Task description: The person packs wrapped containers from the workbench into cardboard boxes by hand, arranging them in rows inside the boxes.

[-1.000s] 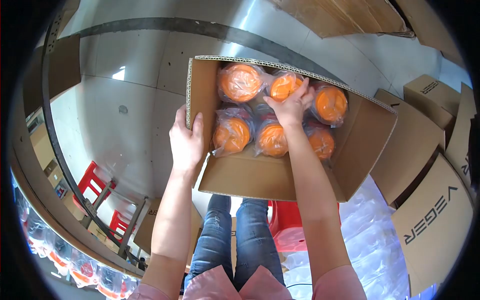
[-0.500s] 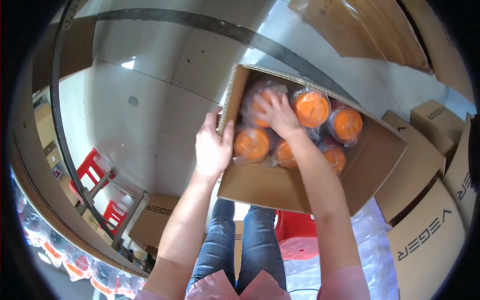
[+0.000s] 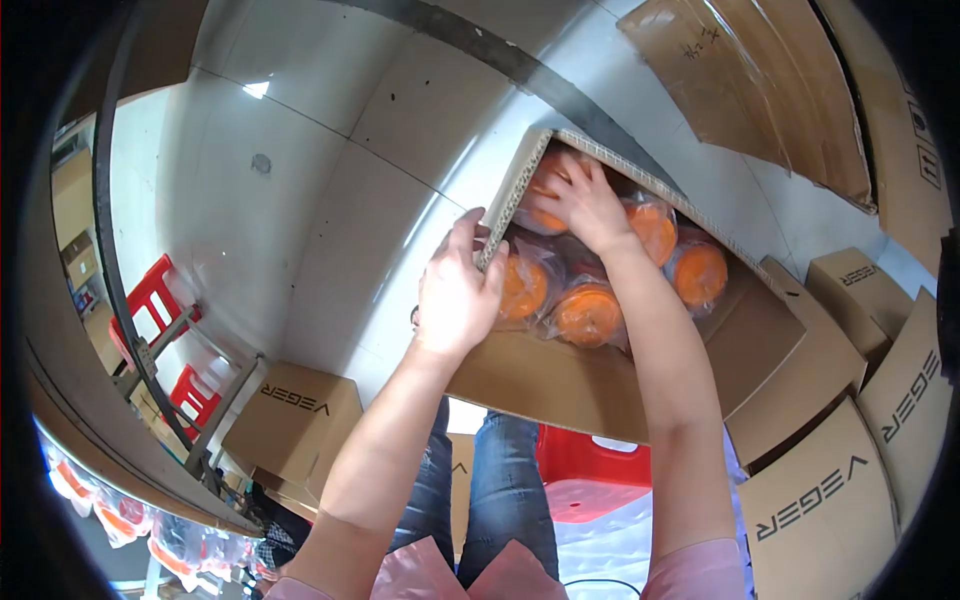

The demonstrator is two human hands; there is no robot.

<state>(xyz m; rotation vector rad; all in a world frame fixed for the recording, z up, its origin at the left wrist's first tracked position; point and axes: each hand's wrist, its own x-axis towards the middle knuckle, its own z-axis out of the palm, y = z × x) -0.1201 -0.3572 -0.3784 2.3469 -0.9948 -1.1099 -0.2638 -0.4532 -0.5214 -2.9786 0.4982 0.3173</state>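
Note:
My left hand [image 3: 456, 298] grips the left wall of an open cardboard box [image 3: 560, 385], thumb inside and fingers outside. Inside the box stand several containers with orange lids in clear plastic wrap, such as a front jar-like one [image 3: 587, 315] and one at the right [image 3: 699, 275]. My right hand [image 3: 592, 208] reaches into the far left corner, its fingers spread over the orange lid of a wrapped container [image 3: 541, 205]. My right forearm hides part of the box's contents.
Cardboard boxes marked VEGER stand at the right [image 3: 815, 500] and lower left [image 3: 290, 410]. A red plastic stool [image 3: 590, 485] is below the box. A large taped carton [image 3: 750, 90] lies at upper right. A metal shelf frame [image 3: 105, 230] runs along the left.
The box appears turned and shifted slightly right in view. My left hand has slid along with its wall. My right hand stays on the far left container, which now sits closer to the corner.

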